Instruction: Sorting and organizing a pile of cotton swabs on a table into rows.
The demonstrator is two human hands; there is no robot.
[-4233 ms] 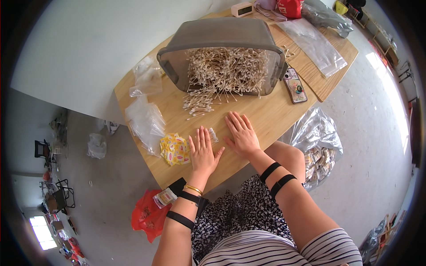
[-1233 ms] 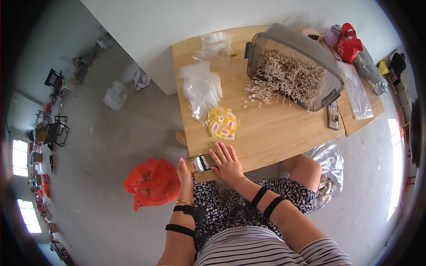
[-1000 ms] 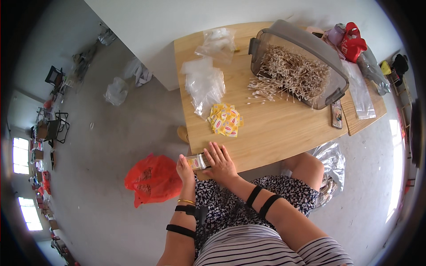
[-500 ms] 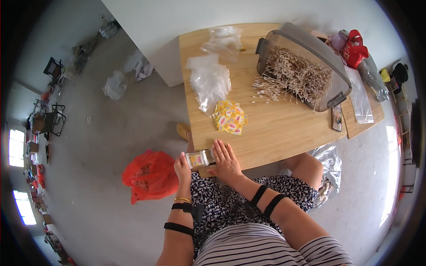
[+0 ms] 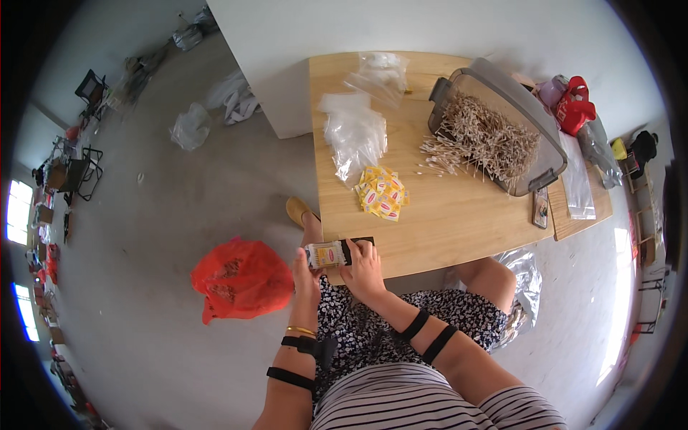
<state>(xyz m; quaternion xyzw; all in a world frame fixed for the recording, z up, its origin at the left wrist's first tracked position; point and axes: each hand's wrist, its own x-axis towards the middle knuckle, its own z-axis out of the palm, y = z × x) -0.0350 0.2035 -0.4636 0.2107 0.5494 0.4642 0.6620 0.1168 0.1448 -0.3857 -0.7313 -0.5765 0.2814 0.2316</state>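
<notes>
Both my hands hold a small flat box (image 5: 334,253) with a yellow and white face and a black end, at the near edge of the wooden table (image 5: 459,215). My left hand (image 5: 307,276) grips its left end from below. My right hand (image 5: 364,271) holds its right, black end, fingers over the top. A pile of small yellow packets (image 5: 382,193) lies on the table just beyond. A grey bin (image 5: 502,129) lies tipped, with thin pale sticks (image 5: 479,140) spilling from it onto the table.
Clear plastic bags (image 5: 355,129) lie on the table's far left. A phone (image 5: 541,208) rests near the bin. A red plastic bag (image 5: 240,278) sits on the concrete floor to my left, a silvery bag (image 5: 527,276) to my right. Red items (image 5: 573,107) sit past the bin.
My hands left the tabletop by the stick pile and came back to the table's near edge. They picked up the small box and now hold it between them.
</notes>
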